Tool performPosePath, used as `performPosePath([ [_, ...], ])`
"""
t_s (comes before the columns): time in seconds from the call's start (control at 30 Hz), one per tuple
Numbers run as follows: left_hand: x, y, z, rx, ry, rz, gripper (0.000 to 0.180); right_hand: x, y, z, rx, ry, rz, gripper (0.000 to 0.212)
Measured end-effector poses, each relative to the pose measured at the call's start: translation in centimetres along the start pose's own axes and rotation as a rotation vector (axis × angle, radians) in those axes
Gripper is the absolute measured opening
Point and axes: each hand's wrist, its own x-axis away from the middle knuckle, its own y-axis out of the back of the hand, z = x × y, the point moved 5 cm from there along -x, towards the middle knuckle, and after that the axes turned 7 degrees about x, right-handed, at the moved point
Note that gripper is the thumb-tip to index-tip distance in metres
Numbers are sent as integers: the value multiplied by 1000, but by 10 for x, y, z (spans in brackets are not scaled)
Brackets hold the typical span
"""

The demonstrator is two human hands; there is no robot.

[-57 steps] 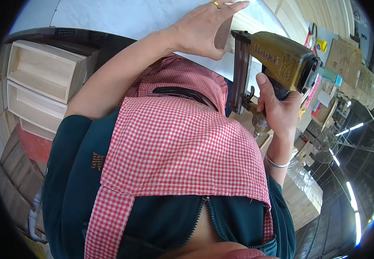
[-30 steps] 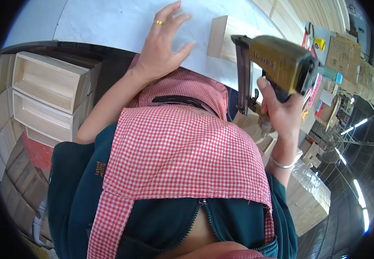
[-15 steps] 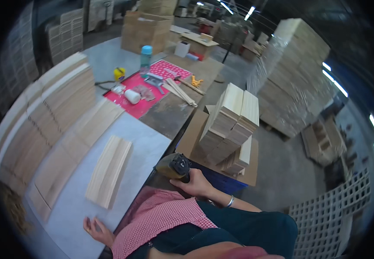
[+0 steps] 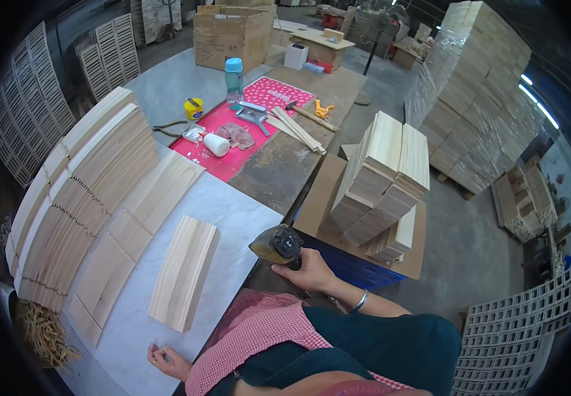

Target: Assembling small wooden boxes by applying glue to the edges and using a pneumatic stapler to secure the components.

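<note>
My right hand (image 4: pixel 308 269) is wrapped around the handle of a yellow-and-black handheld power tool (image 4: pixel 276 245), held over the table's edge with its nose toward the left. A stack of pale wooden boards (image 4: pixel 183 272) lies on the white tabletop (image 4: pixel 246 218), left of the tool and not touching it. Close to the near end of that stack, my left hand (image 4: pixel 168 362) rests low by the table with its fingers curled in. Whether anything small is between those fingers is hidden. Flat boards (image 4: pixel 110 270) lie in a row farther left.
Tall rows of boards (image 4: pixel 94 191) stand along the left side. A pink mat (image 4: pixel 219 173) carries a white bottle (image 4: pixel 216 145) and a blue water bottle (image 4: pixel 234 84); a hammer (image 4: pixel 308 115) lies beyond. Stacked blocks (image 4: pixel 384 178) sit on cardboard over a blue crate (image 4: pixel 354 277) at right.
My left hand's fingers have drawn closer together. The view has shifted, so things sit farther right and lower. The power tool stays in my right hand and the boards keep their places.
</note>
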Motion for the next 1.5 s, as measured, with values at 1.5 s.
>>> performPosePath([
  [1.5,1,8,-21,160,16,-73,22,12,-13,28,-50,-48,173,39],
])
